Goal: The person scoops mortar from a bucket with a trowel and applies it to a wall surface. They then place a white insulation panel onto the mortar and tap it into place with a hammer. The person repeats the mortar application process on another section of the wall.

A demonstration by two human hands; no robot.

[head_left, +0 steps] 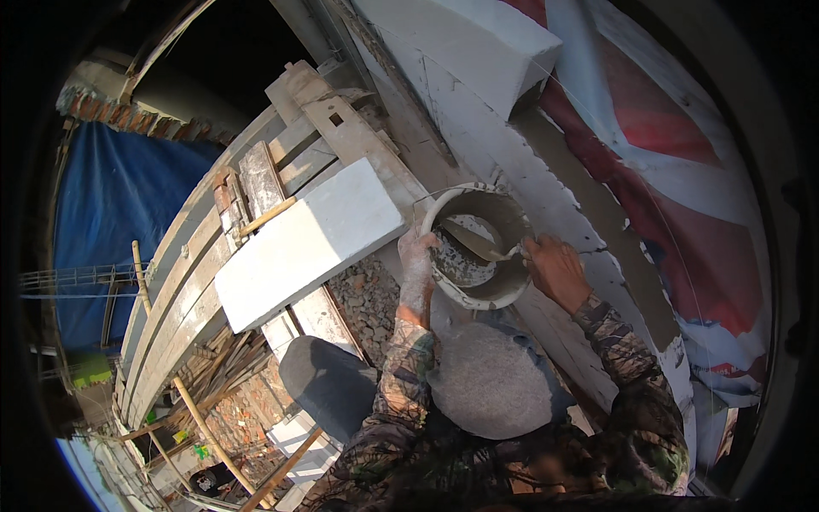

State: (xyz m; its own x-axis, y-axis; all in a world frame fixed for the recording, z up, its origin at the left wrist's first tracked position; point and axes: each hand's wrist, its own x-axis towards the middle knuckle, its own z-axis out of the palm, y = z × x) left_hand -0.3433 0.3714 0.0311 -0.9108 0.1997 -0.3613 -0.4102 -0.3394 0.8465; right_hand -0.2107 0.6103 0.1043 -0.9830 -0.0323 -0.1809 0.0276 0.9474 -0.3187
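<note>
A round bucket (503,213) with grey, crusted inner walls is held over my lap. My left hand (415,264), dusted pale, grips it by its left side near the rim. A metal trowel (469,239) dips into the bucket, where grey lumpy residue lies at the bottom. At the bucket's right rim, my right hand (553,264) is closed on the trowel's handle. A long white block (307,243) lies on boards just left of the bucket. Along the right runs a white block wall (563,209) with a strip of smooth grey mortar (580,162).
Curved concrete beams (166,294), bamboo poles (196,410) and loose timber surround a drop at the left, with a blue tarp (124,209) beyond. Rubble (358,307) lies below the white block. Another block (478,43) sits atop the wall. A red and white sheet (708,256) covers the far right.
</note>
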